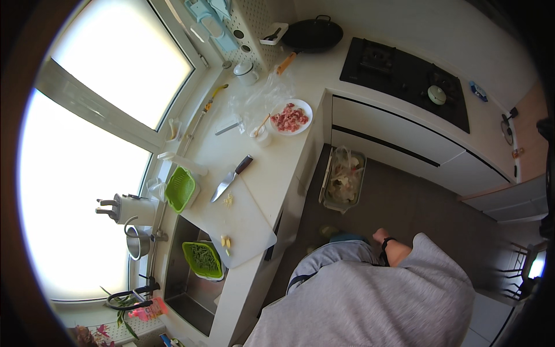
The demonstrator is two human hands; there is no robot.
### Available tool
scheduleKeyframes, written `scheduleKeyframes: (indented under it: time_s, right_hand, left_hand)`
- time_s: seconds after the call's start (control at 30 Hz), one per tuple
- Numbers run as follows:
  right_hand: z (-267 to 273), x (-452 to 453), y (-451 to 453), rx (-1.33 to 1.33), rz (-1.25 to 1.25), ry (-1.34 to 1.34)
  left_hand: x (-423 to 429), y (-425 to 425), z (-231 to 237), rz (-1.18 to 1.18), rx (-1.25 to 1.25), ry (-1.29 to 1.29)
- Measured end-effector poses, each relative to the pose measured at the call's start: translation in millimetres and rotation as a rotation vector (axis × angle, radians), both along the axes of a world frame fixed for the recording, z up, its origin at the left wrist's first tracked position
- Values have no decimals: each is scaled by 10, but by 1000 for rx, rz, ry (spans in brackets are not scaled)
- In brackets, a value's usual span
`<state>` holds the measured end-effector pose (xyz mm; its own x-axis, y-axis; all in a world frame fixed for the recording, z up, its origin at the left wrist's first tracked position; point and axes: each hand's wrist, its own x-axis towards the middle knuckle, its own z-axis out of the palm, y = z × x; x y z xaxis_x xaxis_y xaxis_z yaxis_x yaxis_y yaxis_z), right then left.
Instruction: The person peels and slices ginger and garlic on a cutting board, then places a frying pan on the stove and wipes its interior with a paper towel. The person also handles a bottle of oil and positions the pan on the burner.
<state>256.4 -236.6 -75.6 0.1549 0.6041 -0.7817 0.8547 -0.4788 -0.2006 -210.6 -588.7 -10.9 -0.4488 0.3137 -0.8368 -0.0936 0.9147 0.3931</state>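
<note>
My right hand hangs beside my hip over the floor, a dark band on its wrist. Its fingers are mostly turned from view, and I see nothing held in it. My left hand is out of view. Before me on the counter, a white cutting board carries chopped garlic and a few garlic cloves. At its far edge lies a kitchen knife with a dark handle. Farther along, diced raw meat fills a white plate.
A green basket of cut green beans sits in the sink; an empty green basket stands behind the board. A wok rests near the gas hob. An open waste bin stands on the floor by the cabinets.
</note>
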Motion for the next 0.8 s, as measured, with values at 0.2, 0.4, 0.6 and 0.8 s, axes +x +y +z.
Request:
scheduleKeyframes:
  time_s: [0.2, 0.4, 0.6, 0.8]
  right_hand:
    - [24, 56, -54, 49, 20, -28]
    - [24, 71, 19, 42, -49, 30]
    - [-222, 168, 140, 79, 86, 69]
    - [-407, 167, 604, -39, 535, 134]
  left_hand:
    - [62, -132, 12, 12, -13, -5]
    - [70, -284, -10, 28, 5, -1]
    - [214, -425, 242, 14, 77, 87]
    - [593, -444, 439, 328, 102, 125]
